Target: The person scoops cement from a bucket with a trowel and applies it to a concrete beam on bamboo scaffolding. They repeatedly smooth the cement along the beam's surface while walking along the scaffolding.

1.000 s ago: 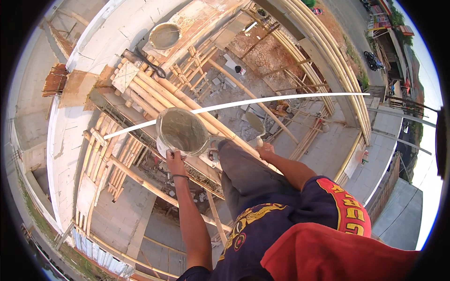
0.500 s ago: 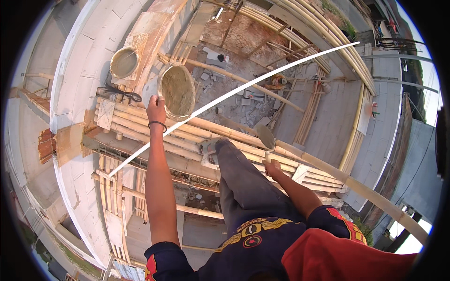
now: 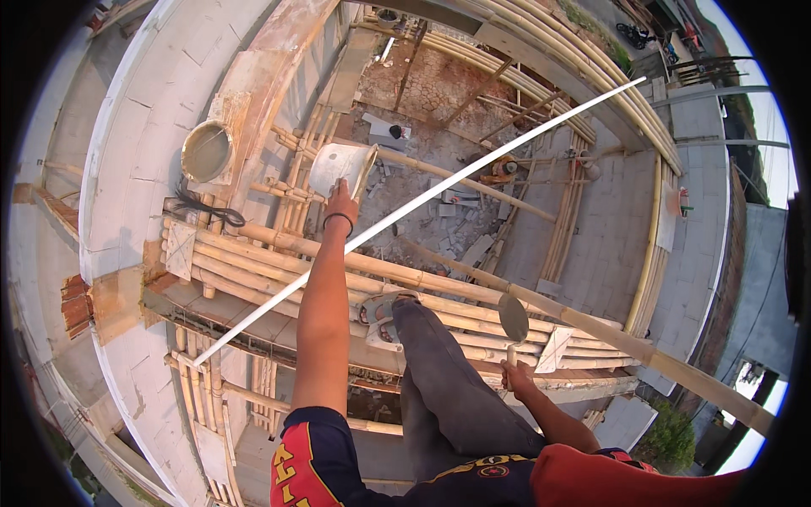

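Observation:
My left hand (image 3: 341, 203) is stretched far forward, with its fingers on a white bucket (image 3: 336, 166). The bucket is tipped so that its outer wall faces me and its rim points right; its inside is hidden. At the lower right, my right hand (image 3: 519, 378) grips the light handle of a trowel (image 3: 514, 318) with a rounded, grey-smeared blade. That blade stands up above the fist, over the bamboo poles (image 3: 456, 314). A second bucket (image 3: 207, 152) holding grey mortar rests on a board at the left.
A long white pole (image 3: 473, 169) slants across in front of me, passing by my left forearm. My sandalled foot (image 3: 378, 317) stands on the bamboo scaffold. Far below lies a rubble-strewn floor (image 3: 422, 224). A coiled black cable (image 3: 211, 211) lies near the second bucket. A pale block wall (image 3: 144, 110) runs along the left.
My left hand has moved forward and right, and the bucket has turned from showing its grey mortar to showing its outer wall. My right hand has shifted right and nearer with the trowel.

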A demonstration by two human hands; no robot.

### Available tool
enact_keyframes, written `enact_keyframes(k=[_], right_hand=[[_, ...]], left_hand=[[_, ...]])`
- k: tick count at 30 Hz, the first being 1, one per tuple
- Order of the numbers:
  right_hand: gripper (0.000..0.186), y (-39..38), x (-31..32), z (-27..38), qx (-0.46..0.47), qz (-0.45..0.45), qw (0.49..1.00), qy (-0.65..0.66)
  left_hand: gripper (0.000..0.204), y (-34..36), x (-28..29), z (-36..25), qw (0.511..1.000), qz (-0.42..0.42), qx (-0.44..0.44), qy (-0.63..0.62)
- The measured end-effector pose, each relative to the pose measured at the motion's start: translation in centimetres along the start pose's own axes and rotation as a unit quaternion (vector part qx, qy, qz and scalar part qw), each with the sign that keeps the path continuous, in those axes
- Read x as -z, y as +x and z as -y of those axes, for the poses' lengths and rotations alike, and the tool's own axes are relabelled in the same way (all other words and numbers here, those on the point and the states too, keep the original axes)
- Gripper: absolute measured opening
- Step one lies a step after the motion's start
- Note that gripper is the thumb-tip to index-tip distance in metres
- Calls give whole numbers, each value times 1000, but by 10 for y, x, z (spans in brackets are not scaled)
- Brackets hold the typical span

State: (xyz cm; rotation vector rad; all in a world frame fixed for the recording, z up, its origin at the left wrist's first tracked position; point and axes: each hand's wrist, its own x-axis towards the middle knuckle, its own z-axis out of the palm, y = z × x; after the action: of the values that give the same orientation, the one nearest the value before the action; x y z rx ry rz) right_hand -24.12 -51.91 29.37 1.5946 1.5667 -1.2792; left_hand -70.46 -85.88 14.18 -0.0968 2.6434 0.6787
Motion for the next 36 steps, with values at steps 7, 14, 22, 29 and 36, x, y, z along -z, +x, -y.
enact_keyframes(k=[7,14,22,29,36], right_hand=[[19,-6,-11,-18,-49,19,998,-15],[29,0,-36,3,27,37,989,-142],[32,-3,-70,60,78,49,967,-236],[31,-19,-84,102,101,44,957,-269],[29,-26,-92,119,118,39,949,-291]], left_hand=[[70,-161,-133,65,976,144,53,-156],[76,-392,-156,177,913,320,234,-90],[72,-576,-137,224,875,295,339,-179],[67,-659,-177,136,797,266,406,-359],[46,-670,-185,58,633,250,478,-555]])
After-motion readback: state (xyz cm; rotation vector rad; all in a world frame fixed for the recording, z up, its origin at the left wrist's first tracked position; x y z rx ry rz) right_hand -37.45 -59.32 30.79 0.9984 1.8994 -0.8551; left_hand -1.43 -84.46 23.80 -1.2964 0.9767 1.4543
